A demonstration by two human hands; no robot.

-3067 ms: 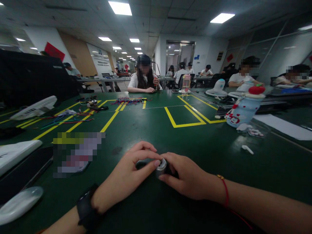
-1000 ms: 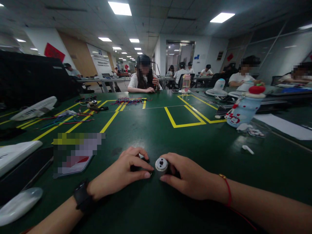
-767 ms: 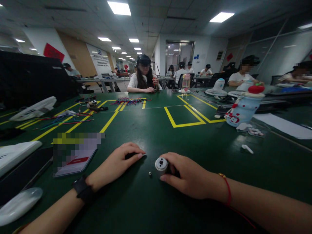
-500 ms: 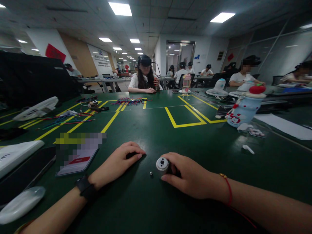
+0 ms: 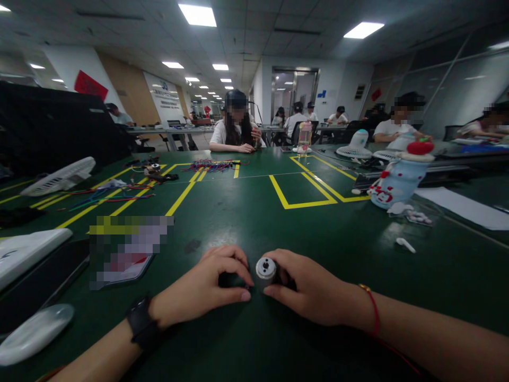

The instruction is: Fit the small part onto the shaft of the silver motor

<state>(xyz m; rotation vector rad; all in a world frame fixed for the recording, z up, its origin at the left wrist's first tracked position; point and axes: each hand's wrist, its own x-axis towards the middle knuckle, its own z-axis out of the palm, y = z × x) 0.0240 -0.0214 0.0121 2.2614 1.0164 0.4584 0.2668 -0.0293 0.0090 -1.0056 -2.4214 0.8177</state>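
My right hand (image 5: 306, 286) is wrapped round a short silver metal cylinder (image 5: 266, 269) standing upright on the table. Its top face shows a dark centre opening and small holes; the far side is hidden by my fingers. Just left of it, my left hand (image 5: 217, 278) rests low on the table, with thumb and forefinger closed in a pinch about a tiny metal piece (image 5: 248, 287). Most of that piece is covered by the fingertips.
A phone (image 5: 131, 260), a white mouse (image 5: 37, 331) and a white fan (image 5: 59, 178) lie on the left. Wires (image 5: 212, 166) are heaped farther back. On the right are a blue bottle (image 5: 401, 178) and a white earbud (image 5: 405, 244). A co-worker (image 5: 234, 127) sits opposite.
My left hand has moved right and slightly toward me, its thumb and forefinger closing about the tiny metal piece that lay bare on the table. My right hand stays on the cylinder.
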